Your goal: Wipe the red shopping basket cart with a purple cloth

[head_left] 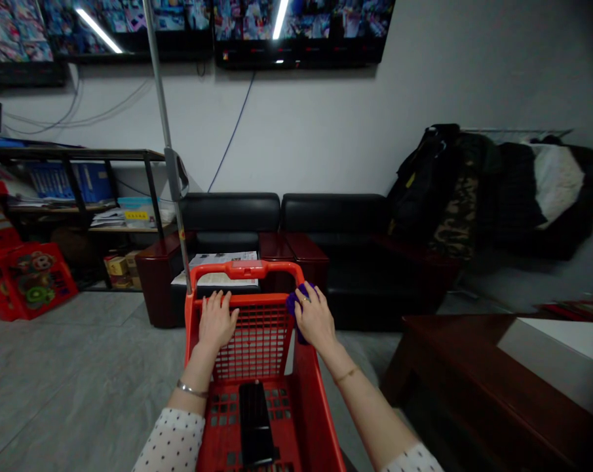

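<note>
A red plastic shopping cart stands in front of me, its basket facing me. My left hand is at the top edge of the basket's far grid panel, fingers laid over the rim and thumb on the inner side. At the right corner of that rim, my right hand presses a purple cloth against the cart; part of the cloth is hidden under the palm. Beyond both hands rises the cart's red handle. On the basket floor lies a black rectangular object; its kind is unclear.
A metal pole rises at the cart's left corner. Behind are black sofas with papers on one seat. Shelves and red boxes stand left. A dark wooden table is at right, below hanging coats.
</note>
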Available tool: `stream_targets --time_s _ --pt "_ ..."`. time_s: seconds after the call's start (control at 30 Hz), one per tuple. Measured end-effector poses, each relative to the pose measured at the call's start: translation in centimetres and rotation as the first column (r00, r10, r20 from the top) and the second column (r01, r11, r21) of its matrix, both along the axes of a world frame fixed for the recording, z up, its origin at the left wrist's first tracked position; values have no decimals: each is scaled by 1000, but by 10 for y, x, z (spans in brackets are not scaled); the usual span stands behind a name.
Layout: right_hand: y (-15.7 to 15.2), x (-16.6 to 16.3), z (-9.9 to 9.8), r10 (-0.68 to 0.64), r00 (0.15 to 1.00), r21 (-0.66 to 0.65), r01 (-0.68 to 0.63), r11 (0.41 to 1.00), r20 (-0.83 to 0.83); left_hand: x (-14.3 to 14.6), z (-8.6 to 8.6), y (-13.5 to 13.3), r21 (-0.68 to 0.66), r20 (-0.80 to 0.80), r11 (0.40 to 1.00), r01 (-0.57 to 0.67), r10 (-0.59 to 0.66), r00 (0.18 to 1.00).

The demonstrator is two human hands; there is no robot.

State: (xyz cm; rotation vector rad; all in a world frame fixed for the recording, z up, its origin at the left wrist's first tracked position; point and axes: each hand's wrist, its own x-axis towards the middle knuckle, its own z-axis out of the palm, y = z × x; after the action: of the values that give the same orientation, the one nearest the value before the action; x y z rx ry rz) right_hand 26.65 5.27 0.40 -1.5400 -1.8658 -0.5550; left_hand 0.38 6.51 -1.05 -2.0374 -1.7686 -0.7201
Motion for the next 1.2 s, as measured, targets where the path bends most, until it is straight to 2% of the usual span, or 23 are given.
stream_targets --time_s 0.1,0.17,0.23,0.4,0.47,0.53,0.7,0.77,0.83,1.0,1.07,1.13,1.2 --pt "-46 -3 -30 32 999 62 -32 998 -7 0 0 -1 5 7 1000 13 -13 1000" --pt "-58 -7 -36 40 999 71 -39 997 -8 0 1 -3 4 12 1000 26 -26 1000" --pt "-46 -10 -26 15 1000 58 -14 998 -23 0 3 -5 -8 12 999 36 -36 999" --pt "30 -10 20 -77 992 -21 75 997 -97 0 5 -4 -34 -9 999 13 -13 1000" --pt "38 -8 23 -58 994 -15 56 998 -95 1 3 -3 -32 -18 999 -3 3 1000" --pt "20 -8 11 -10 998 20 12 1000 -68 2 2 -2 -29 -25 1000 -11 10 1000" --pt "-70 -10 -44 53 998 64 -52 997 -16 4 -1 -3 -12 -32 999 32 -33 999" --pt "-85 -10 -50 76 997 48 -76 996 7 4 0 -4 -17 -26 999 49 -50 998" --pt "-74 -8 -40 81 997 27 -81 996 18 4 2 -5 -28 -21 997 67 -67 998" --pt "21 -5 21 -17 1000 -50 16 999 -21 3 4 -4 -46 -3 995 83 -83 997" --pt "46 -4 36 -17 1000 -79 16 997 -13 3 4 -4 -40 2 996 76 -75 997" --pt "44 -4 37 11 1000 -92 -10 996 5 4 3 -3 -38 5 997 64 -64 998" --pt "15 -4 24 48 999 -88 -47 995 12 3 3 -3 -39 4 997 62 -62 998"
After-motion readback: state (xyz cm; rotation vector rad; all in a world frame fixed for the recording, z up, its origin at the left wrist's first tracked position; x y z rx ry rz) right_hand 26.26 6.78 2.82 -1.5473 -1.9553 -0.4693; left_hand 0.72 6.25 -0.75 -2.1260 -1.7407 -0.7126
